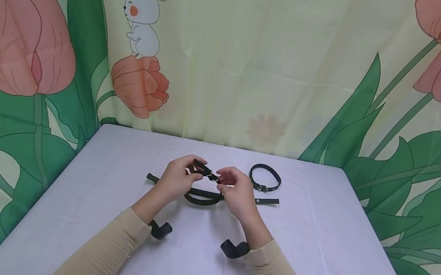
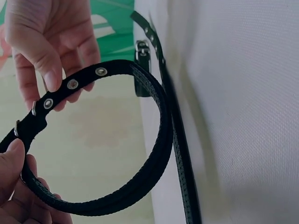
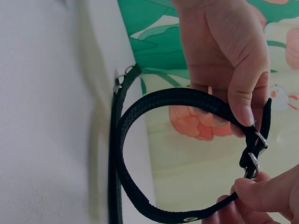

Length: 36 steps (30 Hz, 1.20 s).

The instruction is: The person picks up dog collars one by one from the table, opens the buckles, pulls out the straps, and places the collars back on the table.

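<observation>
A black collar is held up as a loop between both hands. My left hand pinches it beside the metal buckle, and in the right wrist view that thumb lies on the strap. Opposite, my right hand pinches the end with metal-ringed holes. This end meets the buckle, and its dark tip sticks out past the metal. Behind the loop, a straight black strap lies across the white table; the hands and loop partly cover it.
Another black collar, buckled into a ring, lies to the right behind the straight strap. A white cloth covers the table. Behind its far edge hangs a curtain printed with tulips and a rabbit. Black mounts sit at both wrists.
</observation>
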Motion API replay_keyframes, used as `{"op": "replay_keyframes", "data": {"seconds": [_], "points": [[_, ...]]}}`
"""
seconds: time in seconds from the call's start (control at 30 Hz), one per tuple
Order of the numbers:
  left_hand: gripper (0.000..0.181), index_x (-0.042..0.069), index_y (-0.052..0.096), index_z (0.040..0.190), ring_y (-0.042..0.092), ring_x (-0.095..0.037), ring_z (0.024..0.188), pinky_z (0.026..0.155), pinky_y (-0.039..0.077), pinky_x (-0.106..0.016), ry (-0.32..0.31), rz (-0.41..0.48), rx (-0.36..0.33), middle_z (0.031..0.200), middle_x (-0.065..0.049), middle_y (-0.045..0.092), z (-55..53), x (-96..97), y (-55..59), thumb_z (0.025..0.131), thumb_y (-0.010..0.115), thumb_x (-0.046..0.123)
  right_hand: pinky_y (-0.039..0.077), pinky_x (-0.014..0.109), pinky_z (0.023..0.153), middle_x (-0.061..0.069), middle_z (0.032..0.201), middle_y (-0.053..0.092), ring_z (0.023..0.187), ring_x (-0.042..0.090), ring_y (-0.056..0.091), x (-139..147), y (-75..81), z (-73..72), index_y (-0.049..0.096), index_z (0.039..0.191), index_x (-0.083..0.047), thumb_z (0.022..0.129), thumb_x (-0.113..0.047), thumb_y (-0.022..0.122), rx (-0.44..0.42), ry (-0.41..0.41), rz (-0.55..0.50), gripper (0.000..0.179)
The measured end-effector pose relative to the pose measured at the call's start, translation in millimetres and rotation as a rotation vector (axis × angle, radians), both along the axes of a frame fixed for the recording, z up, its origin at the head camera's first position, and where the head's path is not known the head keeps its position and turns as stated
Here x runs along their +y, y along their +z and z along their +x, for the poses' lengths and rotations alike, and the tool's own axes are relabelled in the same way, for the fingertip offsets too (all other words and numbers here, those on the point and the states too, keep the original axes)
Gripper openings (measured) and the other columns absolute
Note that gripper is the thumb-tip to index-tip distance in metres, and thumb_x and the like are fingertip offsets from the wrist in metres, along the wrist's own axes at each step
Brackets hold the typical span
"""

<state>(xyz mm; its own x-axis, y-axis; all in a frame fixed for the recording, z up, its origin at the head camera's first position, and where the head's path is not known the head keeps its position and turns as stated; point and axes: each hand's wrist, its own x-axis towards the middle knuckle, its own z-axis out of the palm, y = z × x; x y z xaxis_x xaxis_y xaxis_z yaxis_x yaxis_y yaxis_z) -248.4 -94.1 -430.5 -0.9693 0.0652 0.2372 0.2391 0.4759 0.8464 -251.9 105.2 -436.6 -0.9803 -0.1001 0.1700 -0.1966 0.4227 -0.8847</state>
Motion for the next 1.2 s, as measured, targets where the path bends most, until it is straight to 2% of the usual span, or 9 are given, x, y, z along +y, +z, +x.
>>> {"op": "replay_keyframes", "data": {"seconds": [0.23,0.4,0.53,0.8,1.07,1.2], "points": [[0.036,0.015,0.073,0.128,0.061,-0.021,0.091,0.077,0.052,-0.032,0.001,0.004,0.004,0.1,-0.004,0.07,-2.3,-4.0,-1.4,0.096,0.078,0.0,0.06,0.034,0.083,0.007,0.101,0.075,0.099,0.023,0.072,2.2,-0.8,-0.7,0.078,0.115,-0.012,0.089,0.011,0.076,-0.011,-0.027,0.019,0.035],[0.032,0.016,0.074,0.124,0.062,-0.021,0.096,0.081,0.053,-0.034,-0.02,-0.009,0.023,0.104,-0.003,0.071,-3.1,-6.9,-0.4,0.097,0.076,0.0,0.059,0.03,0.081,0.008,0.101,0.076,0.098,0.024,0.073,6.5,-2.1,-2.7,0.078,0.115,-0.011,0.088,0.012,0.076,-0.011,-0.042,0.012,0.036],[0.029,0.015,0.074,0.122,0.062,-0.023,0.098,0.083,0.054,-0.036,-0.044,-0.023,0.022,0.108,-0.004,0.07,-2.5,-8.0,0.9,0.098,0.074,-0.001,0.06,0.031,0.082,0.009,0.102,0.076,0.101,0.024,0.074,9.1,-2.9,-3.6,0.078,0.117,-0.011,0.089,0.012,0.075,-0.02,-0.034,0.007,0.036],[0.028,0.014,0.075,0.121,0.063,-0.023,0.099,0.087,0.055,-0.038,-0.032,-0.044,0.037,0.105,-0.006,0.068,-1.8,-8.6,2.3,0.098,0.073,-0.002,0.06,0.035,0.085,0.01,0.103,0.076,0.099,0.024,0.074,12.9,-2.5,-2.9,0.078,0.116,-0.009,0.088,0.011,0.076,-0.015,-0.047,0.034,0.034],[0.029,0.015,0.075,0.123,0.063,-0.022,0.1,0.083,0.054,-0.035,-0.051,-0.101,0.052,0.106,-0.004,0.067,1.3,-1.5,1.3,0.099,0.073,-0.001,0.054,0.031,0.08,0.004,0.104,0.077,0.103,0.023,0.07,6.8,6.3,1.6,0.08,0.113,-0.017,0.093,-0.011,0.083,-0.046,-0.038,0.055,0.021],[0.029,0.015,0.074,0.123,0.063,-0.021,0.1,0.081,0.054,-0.034,-0.079,-0.131,0.063,0.107,-0.003,0.067,1.8,0.3,2.4,0.099,0.073,-0.002,0.054,0.033,0.08,0.003,0.106,0.078,0.104,0.023,0.069,3.9,9.1,3.5,0.081,0.112,-0.017,0.095,-0.013,0.081,-0.034,-0.042,0.037,0.017]]}}
